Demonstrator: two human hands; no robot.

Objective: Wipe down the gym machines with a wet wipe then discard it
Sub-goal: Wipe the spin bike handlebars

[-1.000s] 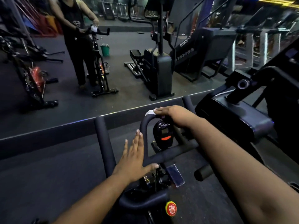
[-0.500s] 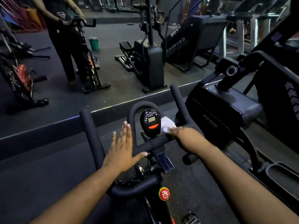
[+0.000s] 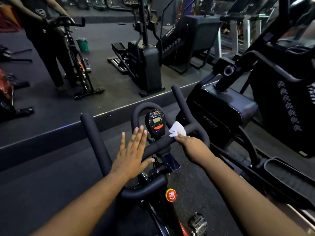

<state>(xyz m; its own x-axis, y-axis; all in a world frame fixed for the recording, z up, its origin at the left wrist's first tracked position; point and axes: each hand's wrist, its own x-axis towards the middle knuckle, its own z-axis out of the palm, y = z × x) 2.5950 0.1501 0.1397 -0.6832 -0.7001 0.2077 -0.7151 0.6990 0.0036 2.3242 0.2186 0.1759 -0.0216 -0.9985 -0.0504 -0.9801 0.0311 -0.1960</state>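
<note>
1. A single head-worn, wide-angle camera looked forward and down from above the black foam-padded handlebar [image 3: 170, 142] of an exercise bike, close to it.
2. It faced a wall mirror [image 3: 119, 48] beyond the bars.
3. No second view shared the scene.

Crumpled white wet wipe [image 3: 177, 129] on the exercise bike's black padded handlebar [image 3: 163, 142], beside its console [image 3: 155, 123].

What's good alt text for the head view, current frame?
Right hand presses a white wet wipe on a spin bike's black handlebar, beside its small console. Left hand rests flat and open on the bar; a mirror fills the background.
</note>
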